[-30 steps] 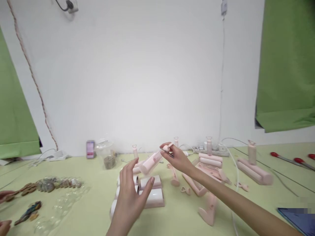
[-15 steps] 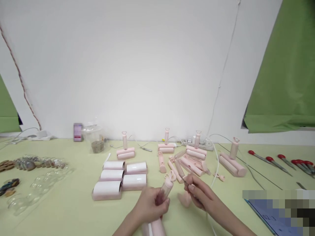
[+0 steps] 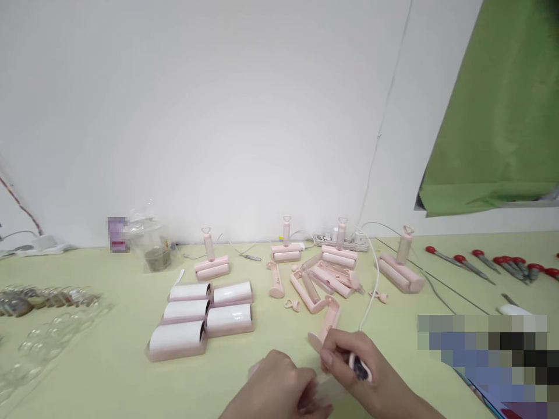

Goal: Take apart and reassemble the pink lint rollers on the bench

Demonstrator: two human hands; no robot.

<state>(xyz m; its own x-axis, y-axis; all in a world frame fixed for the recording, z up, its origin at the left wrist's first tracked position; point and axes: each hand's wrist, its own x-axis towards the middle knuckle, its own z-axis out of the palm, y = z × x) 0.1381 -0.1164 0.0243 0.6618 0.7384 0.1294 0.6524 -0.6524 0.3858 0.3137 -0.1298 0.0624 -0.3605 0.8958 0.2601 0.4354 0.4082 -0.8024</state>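
Note:
My left hand (image 3: 279,387), blurred and curled, grips a pale lint roller low in the view. Its translucent handle (image 3: 327,391) sticks out rightward toward my right hand (image 3: 375,375). The fingers of my right hand are closed. A pale ring with a dark middle (image 3: 360,368) shows among them; I cannot make out what it belongs to. Just beyond that hand lies a pink roller frame (image 3: 329,320). Past it are a loose heart-loop cap (image 3: 292,304) and a heap of pink parts (image 3: 336,279).
Several white sticky rolls (image 3: 177,337) lie at left. Finished lint rollers (image 3: 212,266) stand at the back, one at right (image 3: 402,273). A white cable (image 3: 373,291) runs down to my right hand. Red-handled tools (image 3: 465,265) lie right, clear domes (image 3: 43,337) left.
The roller handle, upright in my left hand before, now tilts to the right. My hands have come together, and the thin tool my right hand held no longer shows clearly. The view has shifted right.

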